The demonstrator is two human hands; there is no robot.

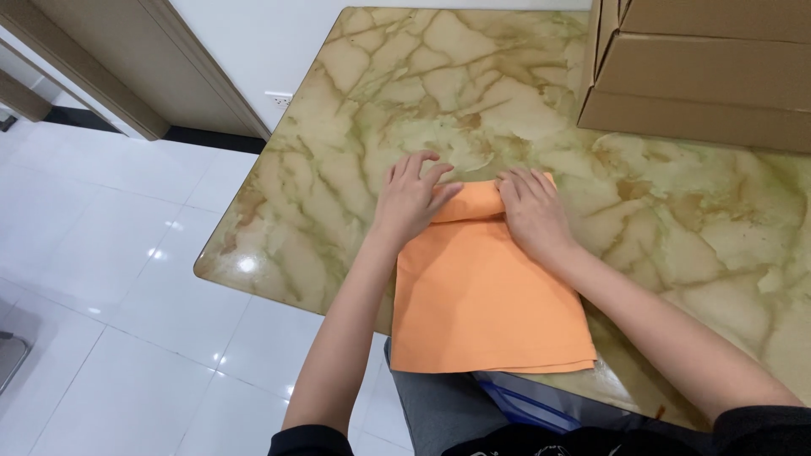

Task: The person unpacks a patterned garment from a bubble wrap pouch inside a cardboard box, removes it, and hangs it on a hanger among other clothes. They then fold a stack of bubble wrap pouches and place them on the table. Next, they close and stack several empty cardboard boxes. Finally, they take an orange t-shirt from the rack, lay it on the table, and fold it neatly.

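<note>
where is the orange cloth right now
In the head view the orange cloth lies on the marble table's near edge, its rolled far end under both hands, left and right.
</note>
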